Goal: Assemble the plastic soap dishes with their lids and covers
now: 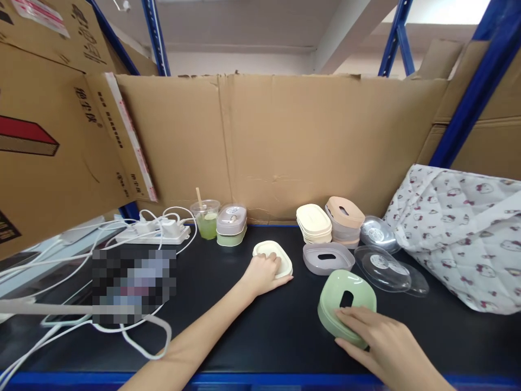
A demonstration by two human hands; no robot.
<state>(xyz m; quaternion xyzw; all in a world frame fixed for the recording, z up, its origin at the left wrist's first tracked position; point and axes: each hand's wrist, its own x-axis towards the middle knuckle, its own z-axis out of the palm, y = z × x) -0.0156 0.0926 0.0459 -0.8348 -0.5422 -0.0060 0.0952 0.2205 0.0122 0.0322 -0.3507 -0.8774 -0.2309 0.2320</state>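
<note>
My left hand [264,272] rests on a shallow cream oval tray [287,262], its fingers curled down into the middle and its thumb along the near edge. A light green oval cover with a slot [353,283] sits tilted under my right hand [376,336]. The right fingers lie over its top near the slot, and the thumb is at its lower side. Just behind it is a grey slotted cover [311,263]. Farther back stand a stack of cream trays [313,218] and a stack of pinkish slotted covers [350,216].
Clear plastic lids [378,266] overlap at the right, beside a quilted patterned bag [459,239]. A lidded grey-and-green box [231,227] and a cup of green drink [208,224] stand at the back. White cables trail from a power strip [175,234] across the left side.
</note>
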